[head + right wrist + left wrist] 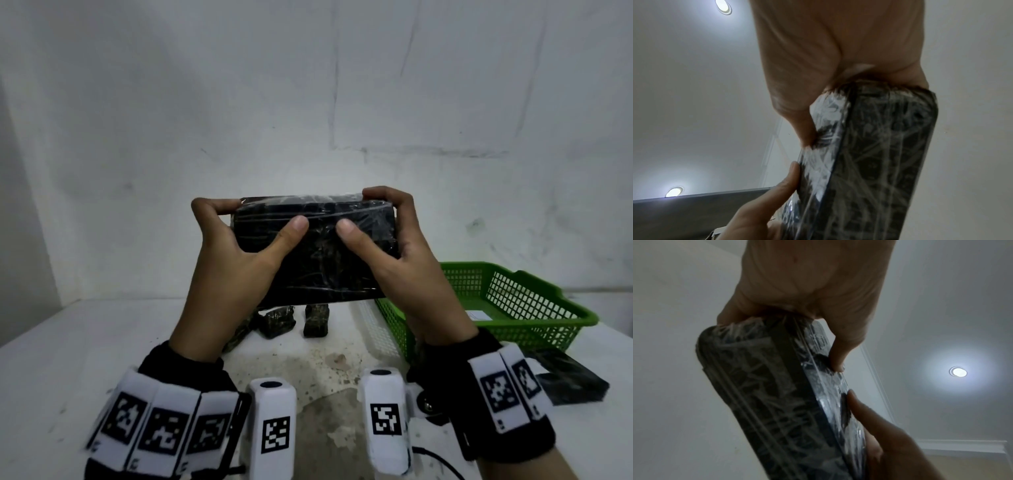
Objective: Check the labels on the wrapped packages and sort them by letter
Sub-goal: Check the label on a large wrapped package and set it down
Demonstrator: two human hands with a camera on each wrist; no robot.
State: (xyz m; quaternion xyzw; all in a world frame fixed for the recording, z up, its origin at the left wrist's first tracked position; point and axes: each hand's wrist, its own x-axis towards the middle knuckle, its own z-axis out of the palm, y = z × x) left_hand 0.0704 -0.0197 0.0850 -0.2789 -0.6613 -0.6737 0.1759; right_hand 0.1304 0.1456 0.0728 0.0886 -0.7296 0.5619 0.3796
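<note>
**Mia:** Two hands hold one big black package [315, 246] up in front of the wall, high over the worktop [68, 359]. The left hand [233, 260] grips the left end and the right hand [394, 260] grips the right end. Both thumbs press on the near face, and the other fingers [205, 205] curl over the top edge.

**Ben:** Which step is that?

**Mia:** I think it is the checking step. No label shows on this face, so the next move is probably to turn the package until a letter shows. Then it goes to its pile.

**Ben:** Is there room to turn it?

**Mia:** Yes, there is open air all around it. Below it lie small wrapped packages [277, 320] on the worktop. A green basket [534, 308] sits to the right with a white paper inside. Another dark package [568, 380] lies just in front of the basket, near the worktop's right edge.

**Ben:** And from the left wrist?

**Mia:** The package [764, 394] is long, with shiny crinkly wrap. The left hand [812, 288] is clamped on its end. The other hand's thumb touches the bright face lower down.

**Ben:** And the right wrist?

**Mia:** Same thing, mirrored. The right hand [838, 48] is clamped on the package [879, 154] end. The wrap looks slippery, so a slow turn seems best.
</note>
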